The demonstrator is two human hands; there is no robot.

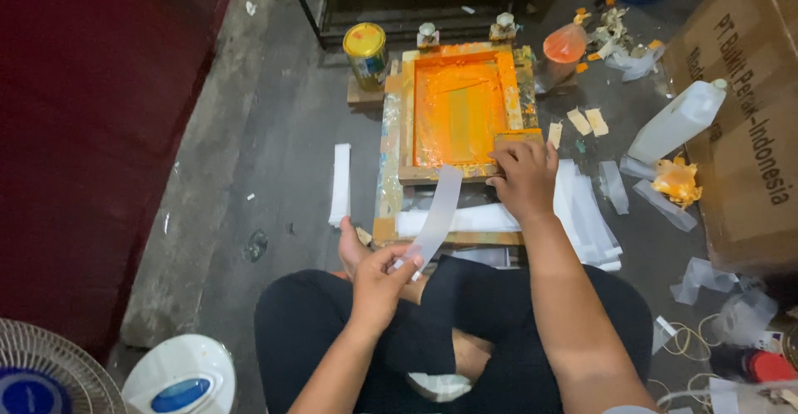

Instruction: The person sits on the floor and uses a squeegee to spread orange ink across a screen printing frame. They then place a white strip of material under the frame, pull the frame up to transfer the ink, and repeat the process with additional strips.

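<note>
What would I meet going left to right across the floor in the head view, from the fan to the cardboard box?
Fan → left hand holding a strip → printing frame → right hand → white bottle → cardboard box.

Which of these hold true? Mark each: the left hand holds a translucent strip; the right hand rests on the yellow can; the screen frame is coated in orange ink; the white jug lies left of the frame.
1. The left hand holds a translucent strip. True.
2. The right hand rests on the yellow can. False: it rests on the near right corner of the screen frame.
3. The screen frame is coated in orange ink. True.
4. The white jug lies left of the frame. False: it lies to the right, beside the cardboard box.
</note>
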